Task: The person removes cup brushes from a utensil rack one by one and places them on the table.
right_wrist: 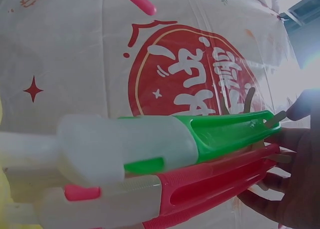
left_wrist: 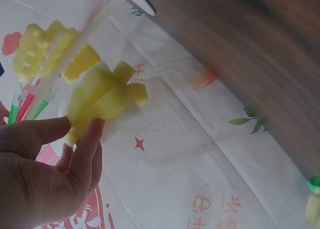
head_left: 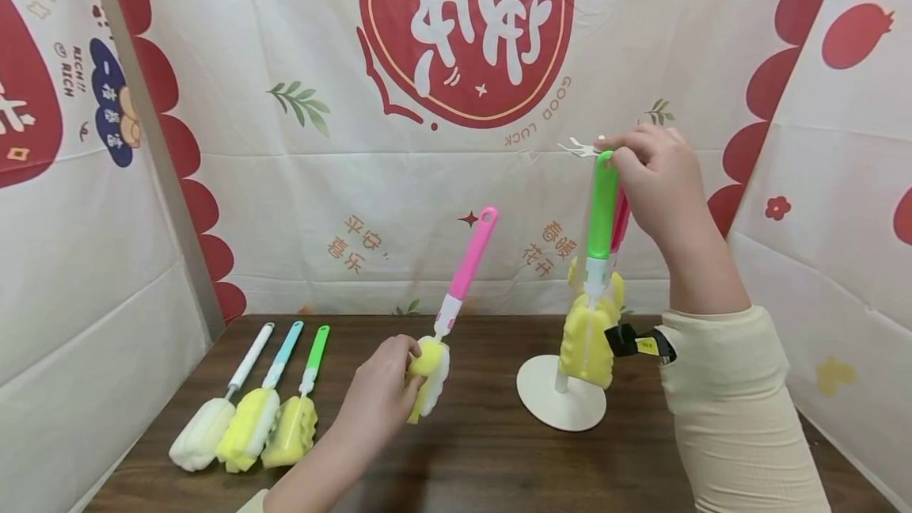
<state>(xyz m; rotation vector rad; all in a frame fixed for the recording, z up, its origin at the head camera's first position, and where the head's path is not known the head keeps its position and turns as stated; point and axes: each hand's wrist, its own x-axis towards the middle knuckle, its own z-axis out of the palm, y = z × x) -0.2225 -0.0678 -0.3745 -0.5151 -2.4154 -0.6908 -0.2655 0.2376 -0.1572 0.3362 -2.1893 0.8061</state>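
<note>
My left hand (head_left: 381, 388) pinches the yellow and white sponge head of a pink-handled bottle brush (head_left: 472, 264), its handle tilted up to the right. In the left wrist view, thumb and fingers press that sponge (left_wrist: 102, 96). At the top of a white stand (head_left: 552, 397), my right hand (head_left: 663, 180) pinches the handle end of a green-handled bottle brush (head_left: 602, 208), whose yellow sponge hangs down. A stand hook passes at the handle's hole in the right wrist view. Behind it hangs a red-pink-handled brush (right_wrist: 215, 191); another green handle (left_wrist: 44, 105) shows in the left wrist view.
On the brown table (head_left: 484, 457) at left lie a white-handled brush (head_left: 249, 359), a blue-handled brush (head_left: 283, 355) and a second green-handled brush (head_left: 316, 359), side by side. Printed cloth (head_left: 321, 204) walls the back and both sides.
</note>
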